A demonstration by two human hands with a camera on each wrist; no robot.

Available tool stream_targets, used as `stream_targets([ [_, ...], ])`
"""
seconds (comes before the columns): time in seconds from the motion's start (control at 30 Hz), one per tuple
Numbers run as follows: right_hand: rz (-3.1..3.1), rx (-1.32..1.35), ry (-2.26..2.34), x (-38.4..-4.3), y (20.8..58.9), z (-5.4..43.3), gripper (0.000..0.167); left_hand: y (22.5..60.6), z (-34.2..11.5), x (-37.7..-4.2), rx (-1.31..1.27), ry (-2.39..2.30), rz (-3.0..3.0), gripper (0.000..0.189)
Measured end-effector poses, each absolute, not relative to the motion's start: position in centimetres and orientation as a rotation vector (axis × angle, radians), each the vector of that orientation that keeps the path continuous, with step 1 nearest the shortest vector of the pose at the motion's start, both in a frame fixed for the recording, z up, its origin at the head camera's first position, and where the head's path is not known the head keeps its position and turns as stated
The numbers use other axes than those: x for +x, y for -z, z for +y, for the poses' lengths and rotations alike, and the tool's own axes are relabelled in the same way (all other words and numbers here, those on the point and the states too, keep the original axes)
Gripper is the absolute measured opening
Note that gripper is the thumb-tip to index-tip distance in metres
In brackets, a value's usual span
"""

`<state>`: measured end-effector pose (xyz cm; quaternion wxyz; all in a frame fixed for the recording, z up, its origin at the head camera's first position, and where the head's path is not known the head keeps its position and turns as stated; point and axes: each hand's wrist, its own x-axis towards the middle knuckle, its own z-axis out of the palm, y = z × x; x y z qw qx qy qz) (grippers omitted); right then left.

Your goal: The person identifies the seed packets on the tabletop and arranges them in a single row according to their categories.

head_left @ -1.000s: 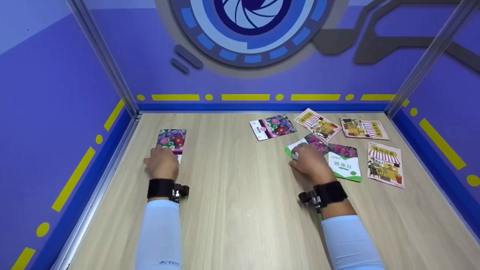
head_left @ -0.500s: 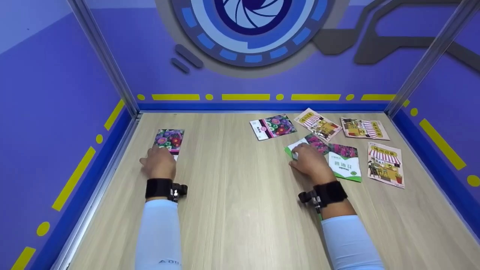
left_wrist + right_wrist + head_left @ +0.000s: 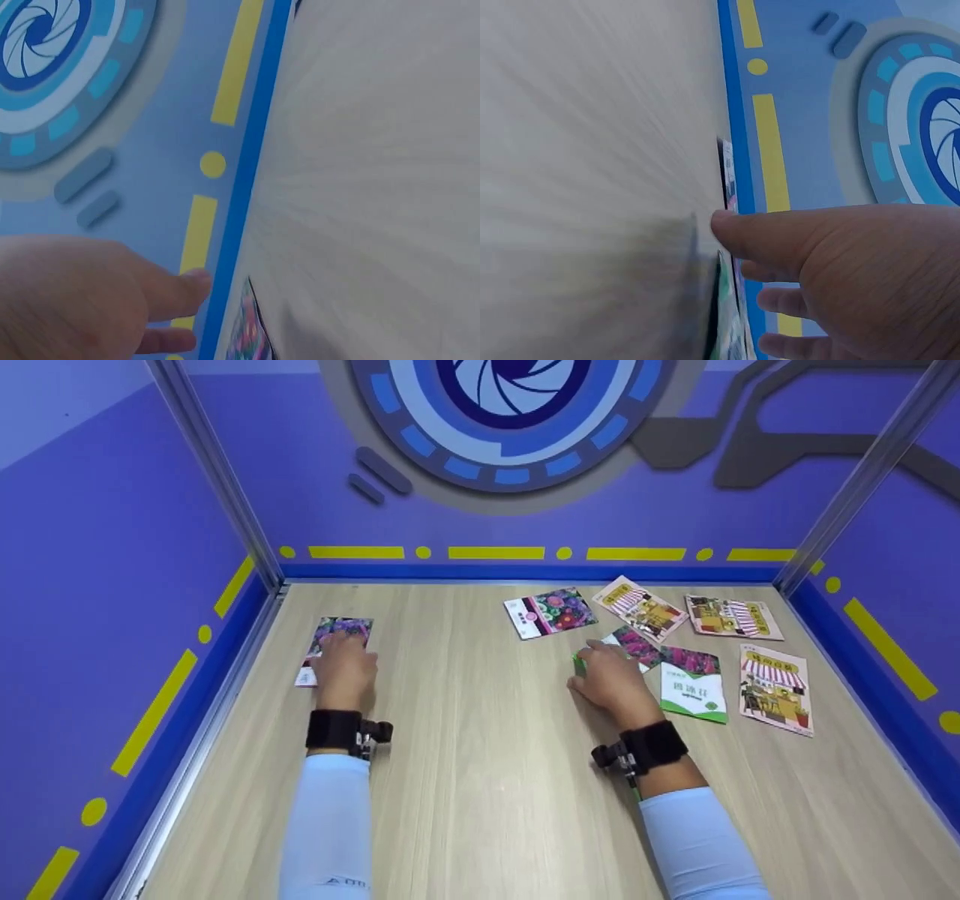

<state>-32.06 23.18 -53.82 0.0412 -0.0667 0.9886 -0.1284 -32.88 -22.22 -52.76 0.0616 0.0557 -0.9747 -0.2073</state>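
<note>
Packets (image 3: 694,690) on wood-grain table (image 3: 465,780) inside 3 blue walls (image 3: 300,487)

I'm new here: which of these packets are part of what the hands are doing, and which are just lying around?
Seemingly in use:
mixed-flower packet under the left hand
green-edged packet under the right hand

Apparently just lying there:
second green-edged packet
other mixed-flower packet
three shop-picture packets

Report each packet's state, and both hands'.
Leftmost thin rectangular purple-red floral packet, flat, partly hidden.
Matching floral packet, flat, unobstructed.
Left green-white rectangular packet, partly hidden.
Right green-white packet, flat, unobstructed.
Three pink rectangular awning-print packets, flat, unobstructed.
Left hand, over leftmost floral packet.
Right hand, over left green-white packet.
</note>
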Motion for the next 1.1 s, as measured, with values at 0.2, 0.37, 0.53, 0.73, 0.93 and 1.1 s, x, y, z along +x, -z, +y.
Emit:
stream_targets([
  [0.2,3.041,-0.346,0.428,-32.5,54.6,21.0,0.059,52.2,-19.7,-33.5,-0.036,0.597,-2.977,0.045],
  [0.37,2.972,-0.461,0.532,-32.9,55.1,17.9,0.066,52.2,-16.5,-33.1,-0.161,0.579,-3.021,0.044],
  [0.53,2.934,-0.442,0.582,-33.6,55.2,16.0,0.074,52.6,-12.6,-32.7,-0.287,0.567,-3.051,0.045],
  [0.73,2.962,-0.373,0.56,-34.5,55.3,16.2,0.08,53.3,-8.7,-32.1,-0.402,0.457,-3.057,0.043],
  [0.93,2.925,-0.328,0.554,-35.1,56.0,15.7,0.081,53.5,-7.1,-31.5,-0.469,0.432,-3.067,0.046],
  [1.1,2.916,-0.328,0.526,-35.2,56.3,15.1,0.077,53.5,-7.3,-31.4,-0.482,0.428,-3.058,0.044],
])
